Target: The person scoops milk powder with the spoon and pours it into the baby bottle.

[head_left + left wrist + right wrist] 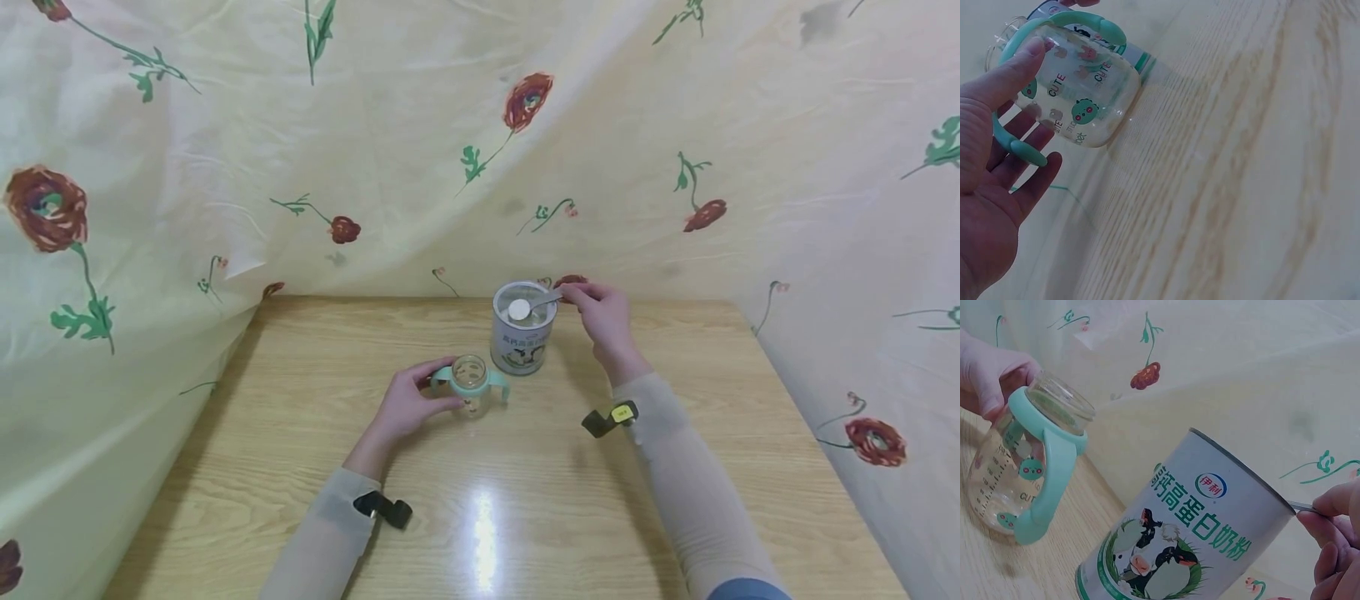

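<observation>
A clear baby bottle [471, 406] with a mint-green two-handled ring stands uncapped on the table. My left hand [412, 400] grips it from the left, thumb and fingers around its upper part; cartoon prints show on the bottle [1085, 94] in the left wrist view. Just behind and to the right is an open milk powder can [519, 346] with a cow picture on its label. My right hand [606, 323] pinches the handle of a grey spoon [546, 299] over the can's rim. The spoon's round end looks white in the can's mouth; in the right wrist view the can wall hides it.
The wooden table [315, 358] reaches back to a pale cloth [405, 167] printed with red flowers, which also hangs along both sides. The can stands near the table's back edge.
</observation>
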A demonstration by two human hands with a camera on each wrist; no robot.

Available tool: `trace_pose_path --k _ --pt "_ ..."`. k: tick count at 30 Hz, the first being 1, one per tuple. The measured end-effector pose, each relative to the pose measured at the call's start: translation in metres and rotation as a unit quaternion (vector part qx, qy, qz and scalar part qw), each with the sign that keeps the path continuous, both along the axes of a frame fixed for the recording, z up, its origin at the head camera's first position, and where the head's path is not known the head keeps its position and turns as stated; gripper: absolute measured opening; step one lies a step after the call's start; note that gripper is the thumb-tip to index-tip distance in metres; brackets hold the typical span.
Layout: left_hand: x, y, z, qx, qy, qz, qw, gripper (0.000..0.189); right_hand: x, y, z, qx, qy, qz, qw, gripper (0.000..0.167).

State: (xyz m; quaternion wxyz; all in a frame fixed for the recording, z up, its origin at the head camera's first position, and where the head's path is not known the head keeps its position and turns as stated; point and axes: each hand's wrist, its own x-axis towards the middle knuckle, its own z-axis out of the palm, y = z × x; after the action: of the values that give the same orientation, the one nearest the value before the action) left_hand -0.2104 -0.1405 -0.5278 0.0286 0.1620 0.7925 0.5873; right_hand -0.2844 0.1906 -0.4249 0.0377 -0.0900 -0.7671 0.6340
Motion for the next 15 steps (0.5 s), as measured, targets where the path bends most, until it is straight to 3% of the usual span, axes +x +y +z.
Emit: trace_pose_path --k 9,15 --pt "-0.0003 0.0017 0.0001 0.0 0.003 0.006 1.0 0.069 0.0015 0.0012 -0.0052 -0.029 -0.018 -0.012 0.9993 0.041" --pt "-0.0006 0.0019 -0.0003 0.002 0.006 0.007 1.0 0.067 0.0027 0.0035 -0.0072 -0.065 -0.026 -0.02 0.9974 0.031"
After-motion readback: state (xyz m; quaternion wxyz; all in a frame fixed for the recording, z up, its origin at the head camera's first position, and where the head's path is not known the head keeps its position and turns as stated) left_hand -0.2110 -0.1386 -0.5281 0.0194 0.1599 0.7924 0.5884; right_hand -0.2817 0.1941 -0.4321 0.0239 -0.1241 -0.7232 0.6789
